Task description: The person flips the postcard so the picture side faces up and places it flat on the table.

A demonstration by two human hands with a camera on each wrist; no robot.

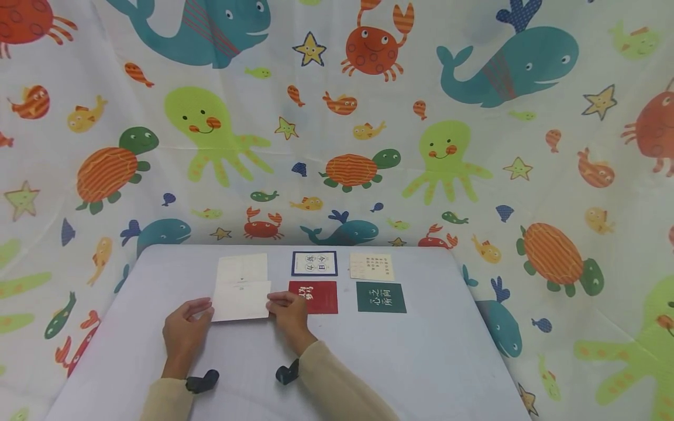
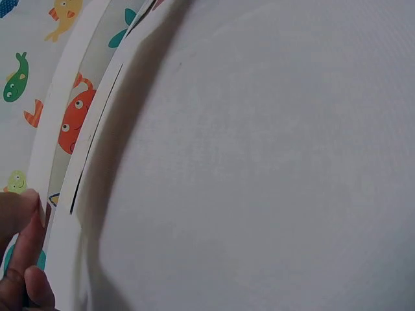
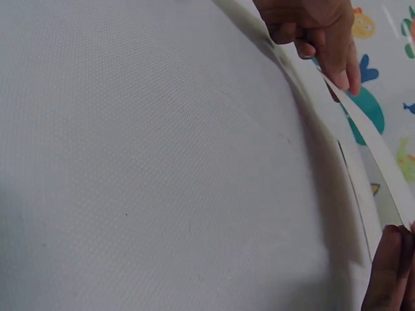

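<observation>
Both hands hold a white paper card (image 1: 241, 305) by its two short sides. My left hand (image 1: 185, 332) pinches the left edge between thumb and fingers. At the opposite edge, my right hand (image 1: 292, 316) grips the card and overlaps the red card (image 1: 323, 299) in the head view. In the wrist views the white card (image 3: 376, 146) appears nearly edge-on as a slightly bowed strip, raised off the white table. Just behind it lies a second white card (image 1: 242, 266), its near part covered by the held one. The held card has a small faint mark near its far edge.
Right of the white cards lie a blue-bordered card (image 1: 297, 264), a cream card (image 1: 363, 270) with lines of writing, and a green card (image 1: 395, 307) with white characters. A sea-animal curtain (image 1: 316, 204) hangs behind the white table (image 1: 432, 362).
</observation>
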